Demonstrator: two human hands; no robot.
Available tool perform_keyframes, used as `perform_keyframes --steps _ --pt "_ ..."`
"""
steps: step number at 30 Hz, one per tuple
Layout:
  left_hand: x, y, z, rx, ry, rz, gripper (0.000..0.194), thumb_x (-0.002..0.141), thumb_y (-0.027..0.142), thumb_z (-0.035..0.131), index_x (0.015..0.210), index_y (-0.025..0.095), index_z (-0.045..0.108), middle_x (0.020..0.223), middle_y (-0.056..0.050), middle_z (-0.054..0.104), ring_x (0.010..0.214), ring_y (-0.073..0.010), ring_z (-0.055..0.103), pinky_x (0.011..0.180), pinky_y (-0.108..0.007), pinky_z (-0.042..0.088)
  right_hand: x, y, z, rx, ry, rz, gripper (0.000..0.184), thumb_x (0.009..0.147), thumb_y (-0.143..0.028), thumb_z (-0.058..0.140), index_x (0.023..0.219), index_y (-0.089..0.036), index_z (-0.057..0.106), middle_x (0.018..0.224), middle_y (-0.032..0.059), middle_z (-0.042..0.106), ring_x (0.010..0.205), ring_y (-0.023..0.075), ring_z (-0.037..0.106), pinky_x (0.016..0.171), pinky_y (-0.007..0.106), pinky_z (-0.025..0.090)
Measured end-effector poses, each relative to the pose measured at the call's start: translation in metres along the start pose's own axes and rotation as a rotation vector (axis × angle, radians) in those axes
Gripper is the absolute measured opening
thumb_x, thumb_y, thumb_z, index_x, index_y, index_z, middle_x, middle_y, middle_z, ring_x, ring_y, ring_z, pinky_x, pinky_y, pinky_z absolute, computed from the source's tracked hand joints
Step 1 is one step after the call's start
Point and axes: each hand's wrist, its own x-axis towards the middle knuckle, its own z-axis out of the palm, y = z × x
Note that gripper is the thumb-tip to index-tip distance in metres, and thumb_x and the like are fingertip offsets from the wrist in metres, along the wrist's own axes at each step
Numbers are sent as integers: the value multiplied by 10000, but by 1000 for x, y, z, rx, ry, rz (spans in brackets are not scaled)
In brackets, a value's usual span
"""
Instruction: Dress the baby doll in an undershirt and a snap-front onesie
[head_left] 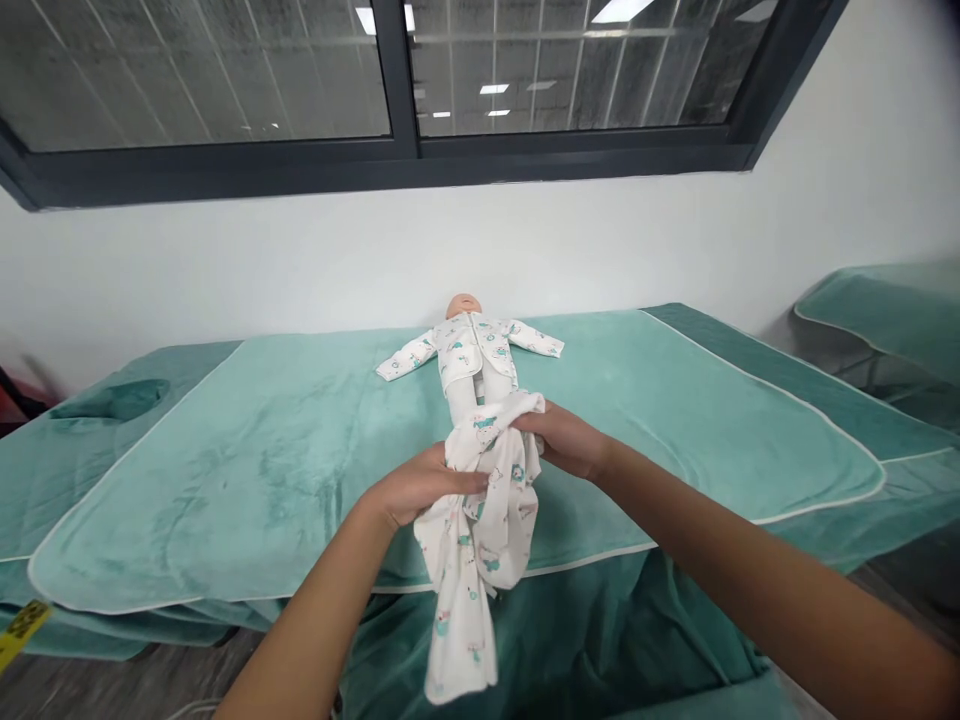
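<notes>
A pair of white baby pants, printed with small green and pink figures, is bunched up between my two hands. My left hand grips the fabric on the left, thumb lying across it. On the right, my right hand pinches the upper edge of the cloth. One long section dangles toward me past the bed's front edge. Behind the pants a baby doll lies on its back, head toward the wall, arms spread. It wears a jacket in a matching print. Its pale legs are partly hidden by the pants.
A light green plush blanket with pale piping covers the bed, over a darker green cover. A white wall and a dark-framed window stand behind. Another green-covered surface is at right. A yellow strip shows at lower left.
</notes>
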Motion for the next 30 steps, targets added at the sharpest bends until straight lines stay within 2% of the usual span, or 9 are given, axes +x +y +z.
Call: perform_keyframes --steps 2,5,8,12,17,20,24,27,30 --pt "0 0 -4 30 -35 -6 513 660 240 835 1136 141 671 1111 -119 718 1016 -256 670 904 -347 513 2 5 -1 67 84 23 380 786 -410 728 1094 -190 701 1083 93 727 928 235 693 809 341 557" --pt "10 -2 -5 -116 127 129 468 678 270 817 1105 137 679 1039 -111 739 921 -243 695 843 -334 533 4 10 3 105 143 46 395 794 -483 705 1050 -183 711 1057 92 733 904 221 695 796 321 553" --pt "21 -7 -5 -254 310 236 482 634 273 826 1065 113 684 917 -112 755 821 -256 708 736 -316 541 4 11 5 4 -35 115 418 755 -457 754 1052 -166 706 1023 93 736 888 212 692 785 313 544" --pt "19 -18 -2 -214 270 69 533 691 354 796 1148 122 650 940 -128 751 821 -269 709 730 -340 540 -2 25 -4 -61 -164 182 477 717 -405 794 1116 -172 675 1017 92 725 942 233 677 820 355 530" --pt "-3 -20 0 133 -16 -128 554 731 382 768 1221 164 629 1186 -111 689 1095 -280 634 940 -368 482 -19 61 -21 -296 101 153 337 785 -444 706 966 -160 691 940 69 719 897 254 656 815 397 494" --pt "-6 -15 1 280 -122 -126 558 724 329 763 1250 205 622 1246 -86 660 1153 -297 594 960 -384 461 -29 76 -17 -476 166 63 274 833 -446 631 915 -189 678 952 58 714 920 273 631 827 416 470" --pt "7 -12 4 415 86 68 371 813 373 637 1136 191 652 1178 -81 676 1078 -281 608 888 -356 463 -31 84 -9 -595 349 -55 227 860 -429 562 879 -213 629 925 48 693 892 257 610 790 389 450" --pt "26 -13 7 587 271 165 262 832 386 569 964 174 647 1008 -67 697 930 -251 619 767 -315 460 -25 87 -11 -661 567 7 199 846 -404 543 793 -213 562 806 39 656 785 229 579 681 341 415" --pt "45 -13 8 764 379 163 189 836 347 518 854 179 603 898 -53 685 842 -231 607 690 -291 438 -19 91 -16 -636 643 41 198 833 -414 541 792 -221 530 765 13 628 745 208 550 651 317 395"
